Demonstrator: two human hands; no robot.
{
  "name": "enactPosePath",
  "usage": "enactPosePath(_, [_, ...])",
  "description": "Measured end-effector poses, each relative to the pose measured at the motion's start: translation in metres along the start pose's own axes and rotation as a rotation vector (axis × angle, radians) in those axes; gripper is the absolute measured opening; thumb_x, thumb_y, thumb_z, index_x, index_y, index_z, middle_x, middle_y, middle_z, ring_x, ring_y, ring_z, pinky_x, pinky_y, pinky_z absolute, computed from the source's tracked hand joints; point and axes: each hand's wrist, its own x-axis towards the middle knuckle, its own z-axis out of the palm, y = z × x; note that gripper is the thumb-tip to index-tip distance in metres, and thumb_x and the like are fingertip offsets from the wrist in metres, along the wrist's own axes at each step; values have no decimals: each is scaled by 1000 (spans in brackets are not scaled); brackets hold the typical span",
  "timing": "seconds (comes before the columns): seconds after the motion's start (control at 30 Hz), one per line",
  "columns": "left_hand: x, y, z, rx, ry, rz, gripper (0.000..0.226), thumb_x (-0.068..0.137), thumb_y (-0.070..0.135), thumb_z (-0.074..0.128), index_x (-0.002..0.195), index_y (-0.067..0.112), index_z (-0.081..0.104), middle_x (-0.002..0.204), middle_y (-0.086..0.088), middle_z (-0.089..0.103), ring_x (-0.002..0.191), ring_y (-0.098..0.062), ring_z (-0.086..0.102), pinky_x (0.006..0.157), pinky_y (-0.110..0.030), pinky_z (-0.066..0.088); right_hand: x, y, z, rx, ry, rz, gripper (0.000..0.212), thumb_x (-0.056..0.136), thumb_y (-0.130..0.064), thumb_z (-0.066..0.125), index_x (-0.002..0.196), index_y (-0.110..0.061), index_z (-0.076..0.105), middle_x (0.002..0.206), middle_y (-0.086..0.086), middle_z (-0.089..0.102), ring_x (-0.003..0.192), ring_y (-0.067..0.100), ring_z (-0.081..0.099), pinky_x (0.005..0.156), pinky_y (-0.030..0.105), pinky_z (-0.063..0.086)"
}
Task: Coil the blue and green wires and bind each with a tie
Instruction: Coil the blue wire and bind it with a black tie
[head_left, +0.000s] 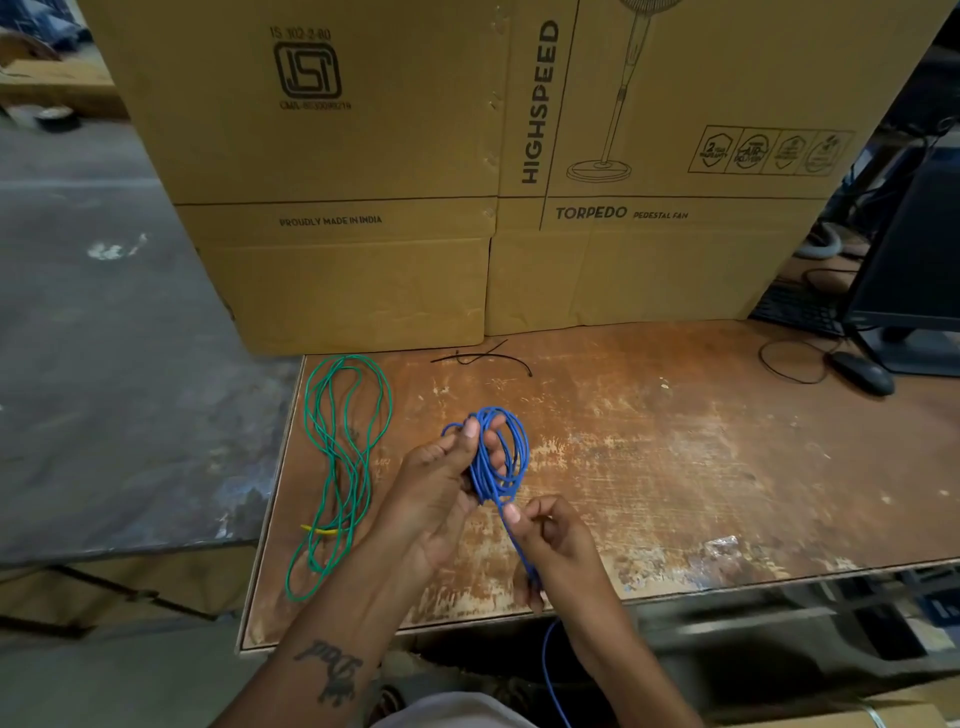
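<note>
I am gripping the blue wire (501, 457) as a small coil in my left hand (441, 483), thumb pressing on its top, at the centre of the frame. My right hand (553, 540) is pinching its loose strand just below. The green wire (343, 467) is lying in loose loops on the table (675, 457) at left; black ties (480, 357) are lying above.

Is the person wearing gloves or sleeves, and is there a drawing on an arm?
No gloves and no sleeves show: both the left hand and the right hand are bare, and so are the forearms. No rings, watch or bracelets show. The left forearm carries a dark tattoo in curly lettering, too blurred to read. The fingernails are short and plain.
</note>
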Motion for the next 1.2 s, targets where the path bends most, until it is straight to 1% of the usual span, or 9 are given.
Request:
enactPosePath(0.1, [5, 19, -5, 4, 1, 15, 27, 104, 22, 52, 111, 2, 69, 76, -1, 66, 65, -15, 62, 72, -32, 56, -7, 17, -22, 32, -183, 50, 31, 102, -35, 56, 97, -5, 61, 64, 3, 61, 32, 11, 36, 37, 23, 20])
enactPosePath(0.2, [5, 24, -5, -52, -5, -78, 27, 104, 21, 52, 119, 3, 66, 75, 3, 67, 64, -14, 66, 70, -33, 60, -6, 24, -53, 329, -293, 210, 39, 104, -36, 58, 91, -3, 73, 51, 7, 46, 34, 6, 25, 39, 20, 15])
enactPosePath(0.33, [3, 29, 0, -338, -50, -204, 25, 105, 19, 49, 111, 3, 67, 73, 3, 64, 57, -13, 65, 62, -32, 62, 8, 34, -85, 361, -593, 257, 36, 102, -34, 68, 92, 0, 66, 50, 0, 44, 38, 11, 39, 60, 32, 51])
enactPosePath(0.43, [4, 37, -5, -407, -76, -240, 24, 104, 21, 50, 111, 5, 68, 79, 5, 61, 62, -12, 64, 65, -34, 61, 16, 41, -104, 472, -676, 315, 27, 108, -27, 58, 92, -6, 56, 56, -5, 39, 41, 13, 36, 81, 46, 53])
enactPosePath(0.57, [-3, 35, -13, -222, -141, -134, 27, 96, 22, 57, 113, 2, 66, 83, 2, 65, 66, -14, 64, 74, -33, 60, 33, 19, -113, 429, -449, 409, 22, 100, -24, 71, 92, -8, 59, 62, -5, 35, 38, 4, 30, 46, 24, 31])
enactPosePath(0.73, [-21, 5, -17, 493, -269, 122, 24, 100, 19, 55, 84, 5, 67, 98, -2, 77, 77, -11, 68, 80, -30, 52, 66, -42, -91, 345, -32, 413, 20, 107, -8, 45, 98, -1, 61, 65, -1, 43, 33, 0, 25, 29, 14, 17])
enactPosePath(0.93, [-14, -35, -21, 999, -283, 344, 23, 96, 36, 59, 79, 29, 73, 74, 18, 72, 73, -3, 69, 78, -28, 52, 66, -87, -26, -136, 73, 111, 26, 104, 8, 42, 91, 1, 63, 91, 11, 65, 52, 8, 42, 42, 19, 36])
enactPosePath(1.03, [-1, -45, -24, 932, -155, 362, 30, 89, 51, 56, 74, 31, 71, 65, 12, 69, 64, -4, 64, 71, -36, 54, 52, -86, -2, -458, -32, -25, 22, 104, -7, 47, 103, -2, 68, 83, 17, 64, 57, 22, 58, 56, 31, 44])
enactPosePath(1.2, [10, -49, -26, 747, -20, 385, 61, 91, 59, 58, 73, 1, 60, 61, -3, 49, 62, -13, 42, 59, -38, 32, 11, -69, 24, -1011, 16, -259, 51, 102, -18, 38, 152, -19, 48, 127, 22, 56, 109, 36, 62, 91, 39, 51])
